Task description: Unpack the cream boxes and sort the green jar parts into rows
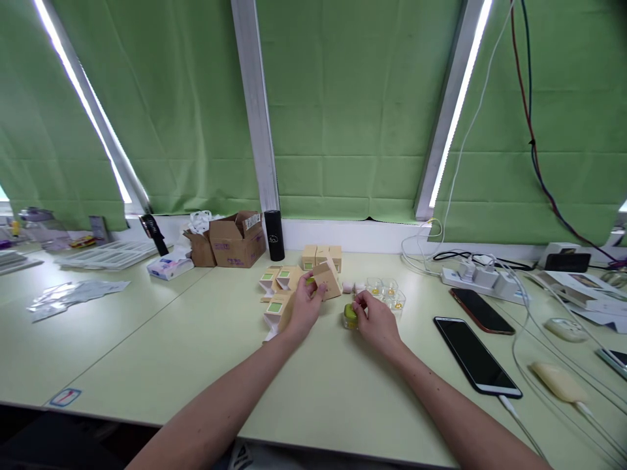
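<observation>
— The green jar [350, 315] sits on the table [161, 352], pinched by the right hand [375, 321]; the left hand [304, 305] grips a small tan carton [327, 279] just beside it.

— How to handle this well?

— I'd judge: hold the carton steady with its opening toward the jar, keep the jar upright, and steer clear of the clear jars [389, 292] behind.

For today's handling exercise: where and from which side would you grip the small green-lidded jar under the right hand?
Probably by the round sides of the green-lidded jar, fingers coming from above. It stands upright on the table beside the right hand, and its top is free.
</observation>
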Tool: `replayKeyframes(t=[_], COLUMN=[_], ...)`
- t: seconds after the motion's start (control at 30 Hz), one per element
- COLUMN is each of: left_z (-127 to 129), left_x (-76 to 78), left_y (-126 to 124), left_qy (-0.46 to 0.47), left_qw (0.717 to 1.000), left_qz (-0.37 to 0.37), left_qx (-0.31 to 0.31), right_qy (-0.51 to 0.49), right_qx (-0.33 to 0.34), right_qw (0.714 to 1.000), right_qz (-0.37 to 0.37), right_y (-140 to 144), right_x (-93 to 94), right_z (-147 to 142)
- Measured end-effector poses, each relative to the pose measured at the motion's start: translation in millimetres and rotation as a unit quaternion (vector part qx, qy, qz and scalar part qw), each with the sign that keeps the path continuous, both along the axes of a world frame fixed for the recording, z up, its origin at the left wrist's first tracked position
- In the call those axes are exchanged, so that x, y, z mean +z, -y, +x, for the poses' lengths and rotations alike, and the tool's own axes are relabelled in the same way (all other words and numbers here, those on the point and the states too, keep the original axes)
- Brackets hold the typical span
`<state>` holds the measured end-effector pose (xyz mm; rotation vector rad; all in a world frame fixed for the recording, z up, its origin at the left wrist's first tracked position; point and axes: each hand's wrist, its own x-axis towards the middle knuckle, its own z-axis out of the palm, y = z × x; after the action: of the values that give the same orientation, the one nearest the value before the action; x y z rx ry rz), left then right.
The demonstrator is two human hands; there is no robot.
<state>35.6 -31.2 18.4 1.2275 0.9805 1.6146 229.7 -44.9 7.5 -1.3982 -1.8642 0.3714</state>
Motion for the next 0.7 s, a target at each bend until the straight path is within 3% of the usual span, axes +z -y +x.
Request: replayKeyframes(t=[0.2,0.4,0.57,0.7], left_z=[-1,-3,-1,3], left_x=[-5.4,-4.7,0.1,1.1], left_y=[-5,-4,1,7], left_qy=[0.121,0.210,0.206,0.178], left_qw=[0.990,0.969,0.963,0.966], left_qz=[-0.029,-0.060,-0.065,-0.058], left_qx=[-0.064,-0.116,-0.159,-0.178], right_qy=[0.022,-0.037,-0.120,-0.186], right_qx=[-0.003,0.022,0.075,0.106], right_qw=[1.000,0.999,0.988,0.976], right_qz=[-0.018,0.018,0.063,0.047], right_y=[1,2,1,1], right_x=[3.0,4.0,2.7,4.4], right_z=[1,2,0,-3])
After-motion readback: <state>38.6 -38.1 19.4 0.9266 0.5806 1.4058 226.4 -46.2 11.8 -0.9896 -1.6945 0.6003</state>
